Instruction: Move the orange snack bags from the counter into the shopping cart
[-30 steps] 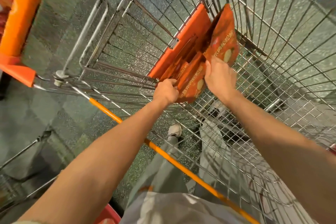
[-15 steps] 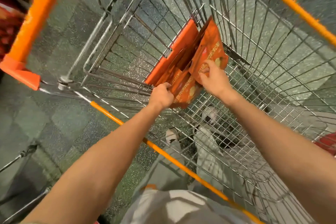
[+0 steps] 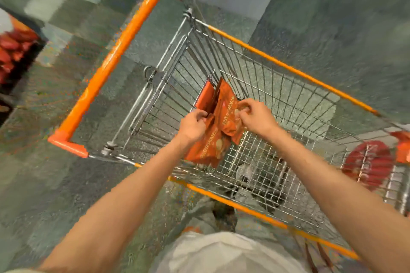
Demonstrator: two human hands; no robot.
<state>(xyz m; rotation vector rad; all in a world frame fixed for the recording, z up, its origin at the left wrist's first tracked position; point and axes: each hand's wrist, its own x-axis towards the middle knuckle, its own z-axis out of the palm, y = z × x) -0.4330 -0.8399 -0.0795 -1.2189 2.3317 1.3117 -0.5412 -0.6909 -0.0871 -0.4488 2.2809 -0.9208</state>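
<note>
Both my hands reach down inside the wire shopping cart (image 3: 286,104). My left hand (image 3: 192,126) grips the top edge of an orange snack bag (image 3: 208,148) that hangs over the cart's floor. My right hand (image 3: 255,117) pinches a second orange snack bag (image 3: 226,108), which leans against the orange flap (image 3: 205,96) at the cart's handle end. The two bags overlap between my hands.
The cart's orange handle (image 3: 111,62) runs along the left. Red packets (image 3: 11,53) fill a shelf at the far left. A red round object (image 3: 366,164) and more orange packaging (image 3: 402,146) lie outside the cart at the right. Tiled floor surrounds the cart.
The view has swung back and up, showing the whole cart handle. My right hand has curled its fingers onto the upper bag; both hands stay on the bags inside the cart.
</note>
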